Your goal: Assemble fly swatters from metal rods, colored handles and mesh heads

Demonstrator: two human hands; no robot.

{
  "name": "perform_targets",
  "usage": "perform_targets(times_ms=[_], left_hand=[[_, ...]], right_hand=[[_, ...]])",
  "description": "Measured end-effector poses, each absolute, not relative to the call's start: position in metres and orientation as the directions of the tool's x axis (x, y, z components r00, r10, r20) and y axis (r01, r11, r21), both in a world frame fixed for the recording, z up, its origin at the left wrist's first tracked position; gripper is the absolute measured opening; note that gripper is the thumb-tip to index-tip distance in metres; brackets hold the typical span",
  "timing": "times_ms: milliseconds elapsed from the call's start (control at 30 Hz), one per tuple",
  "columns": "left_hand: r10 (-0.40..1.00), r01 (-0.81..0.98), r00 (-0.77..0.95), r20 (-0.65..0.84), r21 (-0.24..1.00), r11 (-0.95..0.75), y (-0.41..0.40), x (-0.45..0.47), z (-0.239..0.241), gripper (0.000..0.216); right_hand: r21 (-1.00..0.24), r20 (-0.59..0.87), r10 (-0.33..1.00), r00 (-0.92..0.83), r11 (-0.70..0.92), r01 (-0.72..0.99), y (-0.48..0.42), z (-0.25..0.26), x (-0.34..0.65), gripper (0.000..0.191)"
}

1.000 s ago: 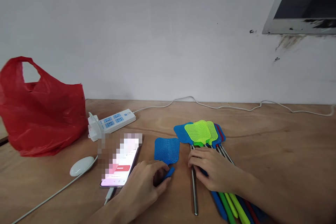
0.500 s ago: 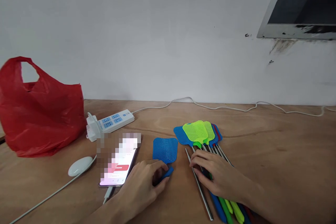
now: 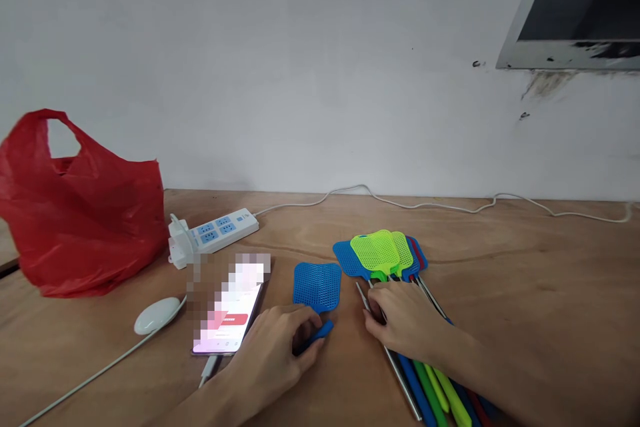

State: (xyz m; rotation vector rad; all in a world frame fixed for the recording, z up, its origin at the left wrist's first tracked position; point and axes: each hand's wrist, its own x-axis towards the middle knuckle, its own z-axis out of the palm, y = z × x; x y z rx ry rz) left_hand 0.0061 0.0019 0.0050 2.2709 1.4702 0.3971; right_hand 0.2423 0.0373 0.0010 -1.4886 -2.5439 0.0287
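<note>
Well, the left hand [image 3: 280, 347] rests low over the table [image 3: 550, 293], thumb and fingers closed narrowly round a blue handle [image 3: 324, 330] whose tip pokes out toward the right. A loose blue mesh head [image 3: 317, 287] lies flat just beyond those fingers. Over here, the right hand [image 3: 407, 317] bends across a thin metal rod [image 3: 403, 377], its fingers curled close, though I can't tell whether they're clamped on it. The rod slants, one end showing past the fingertips, the other near the table's front. Beneath that hand and forearm runs a bundle of swatters [image 3: 375, 250], their blue, lime and red heads overlapping. Left of the left hand lies a lit phone [image 3: 225, 333], plugged in, with a power strip [image 3: 227, 232] and a red bag [image 3: 85, 227] behind.
</note>
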Motion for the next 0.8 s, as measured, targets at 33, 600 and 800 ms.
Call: perform_targets(times_ms=[33,600,800], left_hand=[[0.913,0.800,0.407,0.021,0.475,-0.367,0.002,0.006,0.005,0.013],[0.899,0.762,0.435,0.052,0.511,-0.398,-0.001,0.007,0.005,0.010],[0.895,0.726,0.446,0.024,0.575,-0.377,-0.001,0.008,0.007,0.006]], right_hand=[[-0.150,0.178,0.865,-0.469,0.495,0.856,0.036,0.000,0.245,0.021],[-0.943,0.050,0.948,-0.314,0.149,0.299,0.031,0.011,0.259,0.028],[-0.996,-0.076,0.969,-0.233,-0.083,-0.021,0.055,0.017,0.243,0.029]])
